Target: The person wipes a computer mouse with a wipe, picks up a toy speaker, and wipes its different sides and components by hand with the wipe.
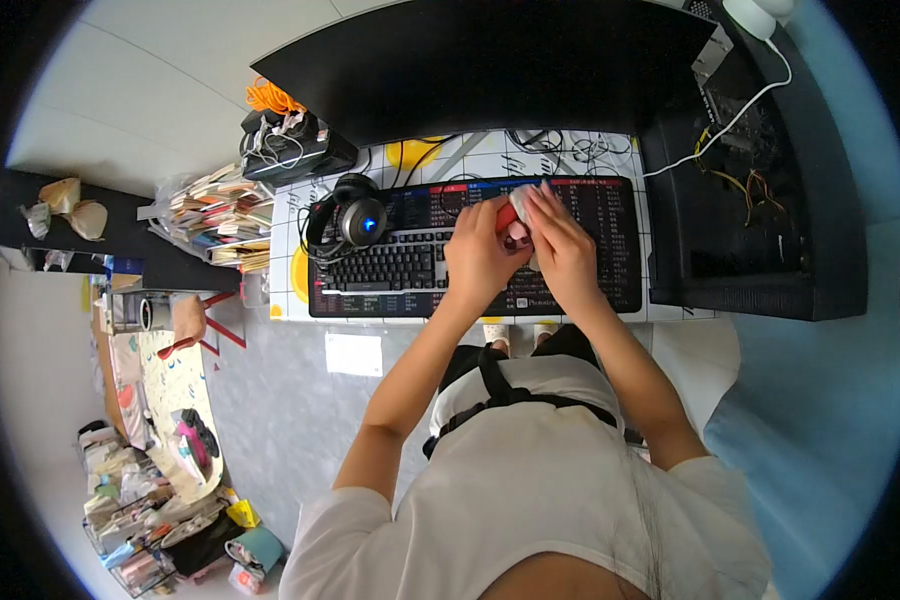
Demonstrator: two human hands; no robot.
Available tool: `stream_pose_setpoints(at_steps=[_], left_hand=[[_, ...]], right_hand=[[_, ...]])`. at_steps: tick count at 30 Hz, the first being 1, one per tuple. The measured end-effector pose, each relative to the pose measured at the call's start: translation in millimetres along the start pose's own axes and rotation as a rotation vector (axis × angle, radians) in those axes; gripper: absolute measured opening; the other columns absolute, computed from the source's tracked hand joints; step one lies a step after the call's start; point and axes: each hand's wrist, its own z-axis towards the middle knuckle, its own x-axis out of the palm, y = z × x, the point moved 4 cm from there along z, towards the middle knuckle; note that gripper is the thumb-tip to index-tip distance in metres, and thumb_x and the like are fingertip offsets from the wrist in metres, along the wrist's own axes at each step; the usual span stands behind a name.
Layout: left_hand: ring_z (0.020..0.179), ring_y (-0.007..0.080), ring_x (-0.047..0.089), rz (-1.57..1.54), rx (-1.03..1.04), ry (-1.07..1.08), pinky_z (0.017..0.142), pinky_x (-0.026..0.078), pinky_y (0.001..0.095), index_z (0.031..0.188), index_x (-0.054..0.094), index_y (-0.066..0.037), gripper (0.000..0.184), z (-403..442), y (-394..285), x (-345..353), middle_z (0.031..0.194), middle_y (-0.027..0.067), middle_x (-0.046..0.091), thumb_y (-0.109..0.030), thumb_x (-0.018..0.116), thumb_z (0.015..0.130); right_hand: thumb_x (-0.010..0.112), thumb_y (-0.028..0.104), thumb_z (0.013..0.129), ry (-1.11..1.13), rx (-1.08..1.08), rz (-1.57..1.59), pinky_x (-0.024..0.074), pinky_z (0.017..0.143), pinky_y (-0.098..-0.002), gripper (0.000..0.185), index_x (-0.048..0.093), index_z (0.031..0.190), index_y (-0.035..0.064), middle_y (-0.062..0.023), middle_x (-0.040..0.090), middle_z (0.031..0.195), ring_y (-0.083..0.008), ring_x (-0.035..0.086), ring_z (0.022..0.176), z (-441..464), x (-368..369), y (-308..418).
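Note:
Above the desk mat, my two hands meet in front of me. My left hand (480,252) is closed around a small red object (507,217) with a pinkish end, mostly hidden by the fingers. My right hand (564,248) presses a crumpled white piece (519,200), like a tissue or cloth, against the red object. Its fingers are bent over the white piece. Just left of my hands lies a black keyboard (385,265) with a silver edge. Black headphones (362,222) with a blue light rest over the keyboard's left end.
A wide black monitor (490,70) stands behind the desk mat (615,250). To the right is a black computer case (735,230) with a white cable (735,125). Stacked papers (220,215) and a black box (300,150) sit at left; loose cables run behind the mat.

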Motion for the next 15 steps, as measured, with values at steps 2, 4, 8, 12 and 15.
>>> stream_pose_setpoints(at_steps=[2,4,8,12,15], left_hand=[[0.088,0.0315,0.058,0.009,-0.021,-0.014,0.075,0.049,0.0375,0.105,0.057,-0.007,0.058,-2,-4,0,0.095,0.0129,0.061,-0.016,0.079,0.052],[0.087,0.031,0.058,-0.025,-0.026,-0.04,0.074,0.049,0.0375,0.108,0.057,-0.008,0.061,4,0,0,0.094,0.0128,0.062,-0.018,0.079,0.052],[0.086,0.0297,0.058,0.064,0.013,-0.009,0.072,0.05,0.0364,0.108,0.057,-0.008,0.058,2,-1,0,0.093,0.012,0.062,-0.017,0.077,0.054],[0.085,0.0285,0.058,0.108,0.053,-0.038,0.071,0.05,0.036,0.107,0.057,-0.008,0.057,6,-4,-3,0.092,0.0104,0.062,-0.017,0.077,0.055],[0.086,0.0271,0.058,0.142,0.083,-0.061,0.069,0.051,0.0357,0.108,0.057,-0.009,0.056,11,-4,-5,0.092,0.0084,0.061,-0.016,0.075,0.055]], right_hand=[[0.057,0.003,0.084,0.012,-0.047,-0.035,0.0439,0.095,-0.0371,0.032,0.058,0.115,0.0016,-0.0113,0.056,0.123,-0.0275,0.049,0.119,7,0,3],[0.057,0.003,0.084,-0.009,-0.056,-0.023,0.044,0.095,-0.0369,0.031,0.059,0.114,0.0018,-0.0116,0.056,0.122,-0.0277,0.05,0.118,-5,0,-8],[0.058,0.003,0.083,0.012,0.025,0.036,0.0458,0.093,-0.0361,0.028,0.062,0.111,0.0037,-0.0126,0.057,0.121,-0.0272,0.053,0.115,-19,1,-18],[0.059,0.003,0.082,0.065,0.038,0.071,0.0479,0.09,-0.0355,0.026,0.064,0.108,0.0046,-0.0131,0.056,0.121,-0.027,0.053,0.114,1,-4,-12],[0.061,0.002,0.079,0.113,-0.04,-0.015,0.049,0.086,-0.035,0.024,0.065,0.102,0.0044,-0.0135,0.056,0.119,-0.0286,0.056,0.108,5,-12,-4]])
